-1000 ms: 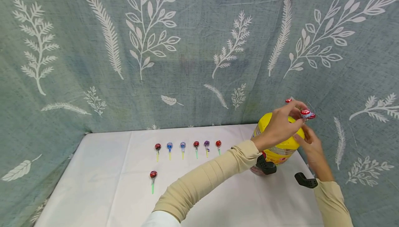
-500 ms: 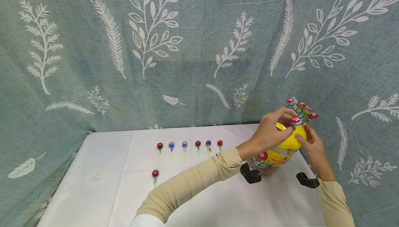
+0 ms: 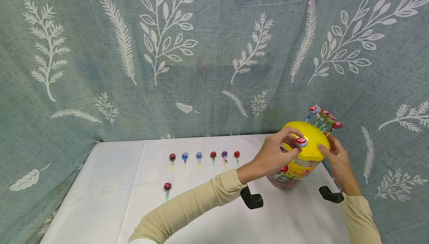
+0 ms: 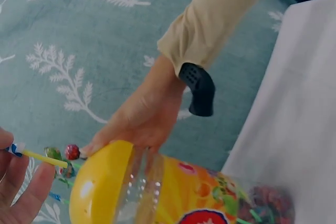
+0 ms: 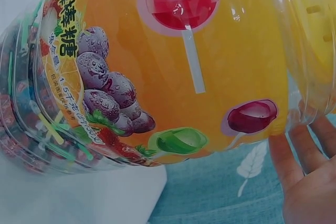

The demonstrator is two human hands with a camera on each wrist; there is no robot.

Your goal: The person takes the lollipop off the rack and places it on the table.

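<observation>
Head view: left hand (image 3: 272, 154) pinches a lollipop (image 3: 301, 142); right hand (image 3: 337, 160), partly hidden, seems to grip the yellow-lidded jar (image 3: 303, 162).

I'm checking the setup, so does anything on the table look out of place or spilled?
A lone lollipop lies below the row of six lollipops in the head view, breaking the neat line. No spill or damage stands out.
</observation>
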